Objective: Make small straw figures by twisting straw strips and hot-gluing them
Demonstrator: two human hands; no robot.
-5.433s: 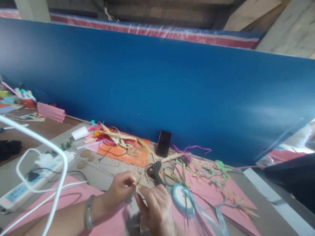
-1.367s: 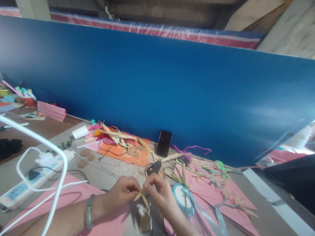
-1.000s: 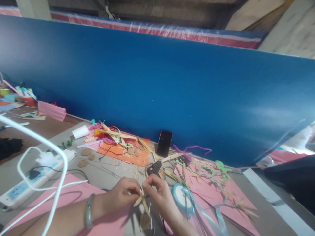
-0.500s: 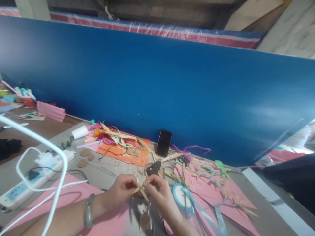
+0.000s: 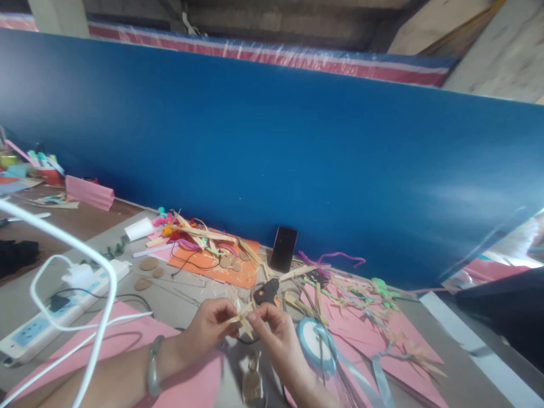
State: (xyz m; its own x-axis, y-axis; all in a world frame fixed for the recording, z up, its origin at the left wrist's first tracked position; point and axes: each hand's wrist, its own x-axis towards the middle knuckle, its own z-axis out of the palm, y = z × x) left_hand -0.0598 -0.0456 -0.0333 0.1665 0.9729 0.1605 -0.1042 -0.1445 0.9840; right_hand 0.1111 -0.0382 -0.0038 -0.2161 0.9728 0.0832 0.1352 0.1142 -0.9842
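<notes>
Between my two hands is a small star-like piece of pale tan, straw-coloured strips (image 5: 245,321), its points sticking out in several directions. My left hand (image 5: 209,328) pinches its left side with thumb and fingertips. From the right, my right hand (image 5: 276,333) pinches the other edge. Just beyond the fingers lies a black tool that looks like a glue gun (image 5: 266,291). Below the hands, a small tan figure-like object (image 5: 253,386) is on the table, tied near its top. A spool of light blue ribbon (image 5: 302,334) lies beside my right wrist.
A white power strip (image 5: 32,334) and thick white cable (image 5: 108,306) occupy the left. Pink paper (image 5: 187,377) lies under my left arm. A phone (image 5: 284,249) leans against the blue partition (image 5: 272,141). Craft scraps cover orange paper (image 5: 242,272) and pink sheets (image 5: 419,340).
The tan strip piece has turned slightly between my fingers and shows more of its star-like shape. Both hands stay in nearly the same place.
</notes>
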